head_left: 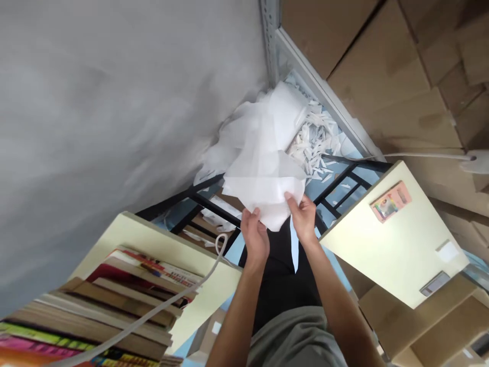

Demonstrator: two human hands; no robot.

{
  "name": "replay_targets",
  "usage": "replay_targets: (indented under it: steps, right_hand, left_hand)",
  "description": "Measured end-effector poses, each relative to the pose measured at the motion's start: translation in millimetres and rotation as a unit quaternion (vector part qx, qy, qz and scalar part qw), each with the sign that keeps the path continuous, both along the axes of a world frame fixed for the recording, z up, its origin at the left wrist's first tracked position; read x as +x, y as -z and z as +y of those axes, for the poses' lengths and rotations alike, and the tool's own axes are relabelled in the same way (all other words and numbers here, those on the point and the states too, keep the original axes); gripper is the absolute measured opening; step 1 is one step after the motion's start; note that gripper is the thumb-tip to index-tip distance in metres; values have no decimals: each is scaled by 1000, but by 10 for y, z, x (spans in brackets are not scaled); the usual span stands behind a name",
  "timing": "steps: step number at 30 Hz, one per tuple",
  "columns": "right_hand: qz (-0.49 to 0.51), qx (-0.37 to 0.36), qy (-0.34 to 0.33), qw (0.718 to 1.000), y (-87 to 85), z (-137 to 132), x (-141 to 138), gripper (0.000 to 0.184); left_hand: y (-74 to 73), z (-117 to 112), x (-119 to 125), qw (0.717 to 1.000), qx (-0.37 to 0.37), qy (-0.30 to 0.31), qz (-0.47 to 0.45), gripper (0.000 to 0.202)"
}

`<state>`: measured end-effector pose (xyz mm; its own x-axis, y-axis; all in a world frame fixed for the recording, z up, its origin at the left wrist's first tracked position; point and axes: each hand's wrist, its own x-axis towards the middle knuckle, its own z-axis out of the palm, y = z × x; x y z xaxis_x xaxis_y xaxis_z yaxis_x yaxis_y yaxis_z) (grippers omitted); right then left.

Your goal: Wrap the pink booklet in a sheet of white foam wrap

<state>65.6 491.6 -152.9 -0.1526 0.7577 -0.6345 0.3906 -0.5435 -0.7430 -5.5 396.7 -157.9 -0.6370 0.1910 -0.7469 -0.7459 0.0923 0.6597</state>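
My left hand (254, 235) and my right hand (304, 218) both pinch the near edge of a thin white sheet (263, 193) held in front of me. The sheet looks like soft foam or tissue wrap and hangs slightly crumpled. Beyond it lies a larger heap of the same white wrap (263, 122) against the grey wall. The fingers of each hand are closed on the sheet's lower corner area, thumbs on top.
A pile of small white paper strips (317, 142) covers the blue floor. A stack of books (126, 300) sits on a pale table at left, with a white cord (183, 295) over it. Another pale table (397, 239) stands right, with cardboard boxes (382, 61) behind.
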Motion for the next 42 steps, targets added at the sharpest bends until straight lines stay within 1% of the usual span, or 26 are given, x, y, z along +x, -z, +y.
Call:
replay_targets:
  steps: [2, 3, 5, 7, 10, 13, 15, 16, 18, 19, 21, 23, 24, 25, 26, 27, 29, 30, 31, 33, 34, 36, 38, 40, 41, 42]
  right_hand:
    - [1, 12, 16, 1000, -183, 32, 321, 52]
    - [5, 15, 24, 1000, -272, 50, 496, 53]
    - [14, 18, 36, 999, -433, 78, 876, 55]
    - [18, 25, 52, 998, -572, 84, 1294, 57]
    - [5, 45, 99, 994, -737, 33, 1978, 59]
    - [-27, 68, 169, 983, -825, -70, 2708, 60]
    - [-53, 86, 213, 972, -807, -144, 3212, 60]
    - [-67, 94, 233, 966, -769, -178, 3467, 60]
    - [-95, 102, 256, 956, -643, -233, 3974, 61]
    - [-110, 104, 263, 953, -566, -256, 4219, 61]
    - [-145, 121, 275, 943, -424, -296, 4662, 65]
    - [-200, 167, 279, 924, -349, -336, 4999, 72]
    - [-225, 197, 270, 915, -346, -359, 5112, 73]
    - [-241, 226, 243, 912, -364, -383, 5184, 72]
    - [-242, 250, 199, 916, -398, -406, 5216, 70]
    - [-231, 268, 140, 925, -438, -428, 5213, 70]
    - [-193, 283, 8, 940, -500, -461, 5130, 73]
    - [-181, 282, -50, 941, -508, -468, 5070, 74]
    - [-180, 278, -93, 939, -495, -470, 5010, 73]
    - [-194, 264, -138, 935, -417, -456, 4920, 67]
    - [-200, 255, -145, 935, -362, -445, 4895, 65]
    - [-200, 239, -140, 940, -259, -420, 4884, 60]
    - [-174, 236, -104, 950, -204, -401, 4903, 48]
    - [-132, 243, -18, 961, -216, -386, 4942, 34]
    - [-113, 242, 43, 963, -243, -377, 4974, 29]
    - [-98, 235, 109, 961, -279, -365, 5018, 29]
  left_hand:
    - [-85, 21, 23, 999, -33, 23, 24, 41]
    - [-123, 49, 46, 998, -35, 37, 30, 44]
    - [-198, 137, 133, 997, -4, 75, 25, 51]
    - [-274, 253, 288, 992, 39, 120, 13, 58]
    - [-369, 439, 679, 980, 54, 192, 5, 65]
    - [-426, 602, 1265, 968, 49, 247, -5, 63]
    - [-448, 685, 1739, 957, 59, 282, -16, 59]
    - [-452, 715, 1989, 950, 68, 302, -23, 56]
    - [-439, 753, 2485, 936, 78, 342, -38, 51]
    - [-419, 762, 2719, 930, 71, 357, -42, 48]
    - [-349, 768, 3138, 924, 30, 379, -29, 45]
    - [-260, 764, 3477, 920, -24, 392, 6, 45]
    - [-217, 760, 3616, 917, -44, 396, 25, 45]
    - [-182, 755, 3737, 914, -56, 400, 40, 45]
    - [-157, 748, 3841, 910, -64, 406, 49, 44]
    - [-142, 738, 3930, 907, -70, 411, 55, 43]
    - [-141, 713, 4069, 898, -80, 428, 62, 42]
    - [-150, 697, 4119, 894, -83, 436, 67, 44]
    - [-160, 681, 4155, 890, -82, 442, 73, 47]
    - [-178, 649, 4184, 888, -78, 448, 77, 53]
    - [-181, 634, 4176, 888, -79, 448, 73, 56]
    - [-176, 611, 4120, 890, -87, 444, 60, 58]
    - [-159, 595, 4026, 887, -101, 447, 64, 58]
    - [-138, 587, 3921, 876, -111, 461, 89, 53]
    - [-127, 586, 3874, 869, -116, 470, 104, 49]
    - [-116, 585, 3833, 861, -123, 480, 118, 44]
